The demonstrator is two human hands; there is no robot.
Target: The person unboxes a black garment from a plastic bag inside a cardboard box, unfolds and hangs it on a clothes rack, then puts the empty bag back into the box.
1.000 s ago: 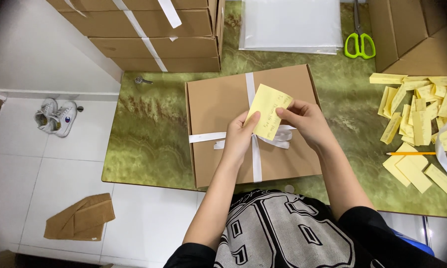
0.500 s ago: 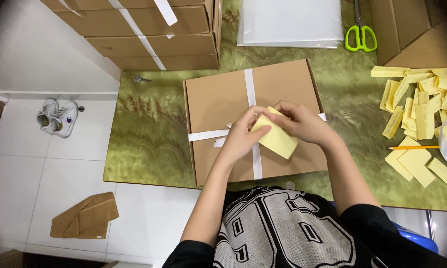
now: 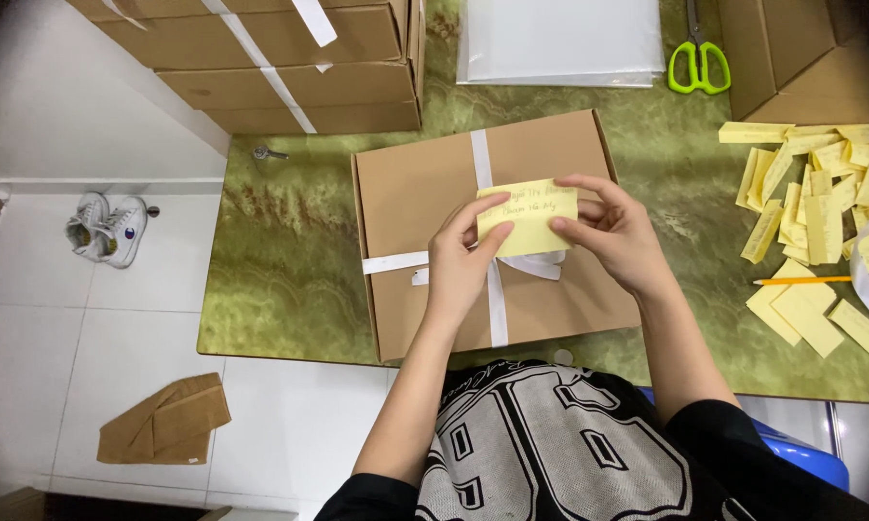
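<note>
You have the yellow note pinched at both ends: your left hand holds its lower left corner between thumb and fingers, and your right hand has a narrow grip on its right edge. The note sits flat just above the middle of the brown box, over the spot where the white ribbon crosses and is tied.

The weak point is the ribbon knot under the paper. Pressed down there, the note would likely buckle or crease over the bump, and it may sit crooked against the vertical band. The ribbon ends look loose at the crossing, so a tug from either hand could drag the bow out of shape or shift the horizontal band.

The grip is light at both ends; if one side lets go early, the paper could swing or slide off toward the green worktop. Handwriting faces up, and a thumb dragged across it might smudge it. The pile of yellow slips, the pencil and the scissors lie well apart to your right.
</note>
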